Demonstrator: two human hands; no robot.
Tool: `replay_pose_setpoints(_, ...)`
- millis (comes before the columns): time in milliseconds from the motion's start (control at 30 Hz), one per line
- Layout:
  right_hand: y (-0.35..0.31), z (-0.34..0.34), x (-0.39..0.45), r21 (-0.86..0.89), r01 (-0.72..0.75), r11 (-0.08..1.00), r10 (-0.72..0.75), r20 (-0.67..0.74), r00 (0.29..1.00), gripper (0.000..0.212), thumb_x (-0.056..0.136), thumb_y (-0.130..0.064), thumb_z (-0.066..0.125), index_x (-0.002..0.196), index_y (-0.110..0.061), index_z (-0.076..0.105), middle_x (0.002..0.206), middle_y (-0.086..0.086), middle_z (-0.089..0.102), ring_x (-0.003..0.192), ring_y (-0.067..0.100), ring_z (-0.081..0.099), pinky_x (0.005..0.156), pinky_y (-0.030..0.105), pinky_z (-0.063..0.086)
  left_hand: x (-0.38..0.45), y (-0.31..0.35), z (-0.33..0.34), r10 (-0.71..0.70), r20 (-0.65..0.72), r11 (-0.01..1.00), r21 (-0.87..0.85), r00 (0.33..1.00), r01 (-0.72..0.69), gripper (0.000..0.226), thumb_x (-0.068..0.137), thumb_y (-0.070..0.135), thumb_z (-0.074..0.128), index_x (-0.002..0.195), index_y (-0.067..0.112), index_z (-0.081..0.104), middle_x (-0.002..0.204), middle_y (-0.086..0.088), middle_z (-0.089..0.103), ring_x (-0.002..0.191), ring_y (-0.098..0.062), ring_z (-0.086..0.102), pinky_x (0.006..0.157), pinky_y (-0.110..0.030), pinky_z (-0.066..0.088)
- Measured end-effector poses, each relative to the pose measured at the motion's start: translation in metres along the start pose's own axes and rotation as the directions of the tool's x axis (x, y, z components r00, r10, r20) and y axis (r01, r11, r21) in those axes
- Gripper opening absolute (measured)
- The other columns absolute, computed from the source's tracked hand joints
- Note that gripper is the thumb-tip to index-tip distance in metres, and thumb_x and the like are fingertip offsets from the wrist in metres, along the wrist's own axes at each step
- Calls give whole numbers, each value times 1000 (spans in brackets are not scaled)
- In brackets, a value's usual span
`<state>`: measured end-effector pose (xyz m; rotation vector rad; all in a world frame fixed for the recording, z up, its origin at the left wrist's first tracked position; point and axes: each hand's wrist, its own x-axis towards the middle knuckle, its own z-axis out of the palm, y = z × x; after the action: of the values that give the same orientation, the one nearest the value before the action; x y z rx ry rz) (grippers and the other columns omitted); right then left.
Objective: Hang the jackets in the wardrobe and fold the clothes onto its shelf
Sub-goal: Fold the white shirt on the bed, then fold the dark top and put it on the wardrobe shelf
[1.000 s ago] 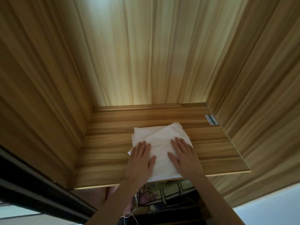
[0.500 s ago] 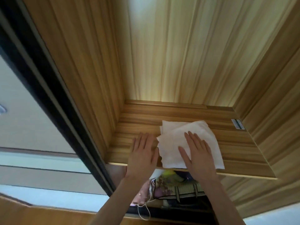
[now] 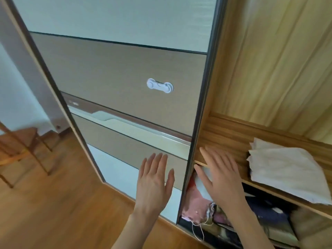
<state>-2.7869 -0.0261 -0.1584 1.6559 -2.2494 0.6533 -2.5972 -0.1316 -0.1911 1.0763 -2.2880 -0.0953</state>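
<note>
Bare skin and nothing in it: the left hand is spread flat with straight fingers in front of the sliding door; the right hand is just as open, fingers apart, hovering by the front edge of the shelf; neither grip holds anything; whether the palms touch door or shelf I cannot tell.

Out to the right, well apart from both hands, the folded cloth lies on the wooden shelf inside the wardrobe, its near corner hanging a little over the lip; it is off-white, soft and thin, folded into a rough square with its layered edges showing at the back left, not perfectly squared up.

Below the shelf, pink, dark and patterned garments are packed in, with a loose thread dangling; a white plastic latch sits on the door, and a wooden stool stands on the floor far left.

My guess is that one piece is folded and placed; I see no jackets, so how much is left is unclear.
</note>
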Motion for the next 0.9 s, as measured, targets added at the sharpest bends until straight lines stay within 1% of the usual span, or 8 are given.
replay_pose_setpoints(67,-40,13,0,30,82,996,-83,16,996,67,107,-63,27,149,-20,55,149,4,60,140,26,54,118,53,40,-20,-35,-26,-68,-42,997,44,997,70,51,106,45,48,148,19,58,152,-3,58,146,-28,49,122,-51,32)
replay_pose_setpoints(167,-103,33,1,95,184,978,-188,45,981,64,107,-61,31,153,-21,50,152,3,56,144,25,50,121,50,37,-51,-85,-71,-181,-81,976,110,980,190,53,107,47,43,151,20,54,156,-2,54,150,-28,43,123,-52,34)
replay_pose_setpoints(300,-193,55,4,212,297,931,-312,40,949,67,108,-61,24,150,-18,52,147,7,60,139,28,54,119,50,37,-95,-144,-132,-288,-168,927,199,943,319,47,108,39,48,147,14,57,151,-7,58,147,-30,47,120,-56,39)
replay_pose_setpoints(400,-262,67,4,287,383,878,-410,38,911,69,107,-64,21,148,-19,53,146,6,61,137,28,56,119,50,38,-133,-183,-174,-372,-236,869,251,898,426,46,106,36,55,146,14,57,150,-8,58,147,-29,46,122,-55,37)
replay_pose_setpoints(533,-351,85,10,387,505,772,-554,20,832,65,105,-64,33,149,-21,54,149,3,60,139,25,55,120,47,36,-174,-232,-220,-481,-341,773,269,808,574,45,108,35,51,146,13,56,150,-8,58,148,-27,44,124,-51,32)
replay_pose_setpoints(600,-382,92,14,422,543,726,-600,2,800,63,103,-62,41,150,-23,53,151,1,58,141,23,54,121,45,35,-183,-249,-236,-493,-385,747,273,780,606,47,106,37,50,145,12,56,150,-8,58,148,-27,44,124,-50,31)
replay_pose_setpoints(767,-490,124,33,529,640,557,-729,-58,682,61,105,-61,40,151,-22,53,149,1,59,141,21,53,121,45,37,-213,-311,-279,-554,-506,620,278,660,734,48,106,38,49,145,12,57,150,-8,57,149,-27,43,123,-51,31)
replay_pose_setpoints(900,-573,151,46,565,713,416,-829,-87,552,61,106,-60,40,154,-22,48,151,0,57,143,18,50,124,40,31,-233,-355,-313,-591,-595,466,299,545,832,48,106,40,50,145,12,57,151,-6,57,149,-25,42,123,-50,31)
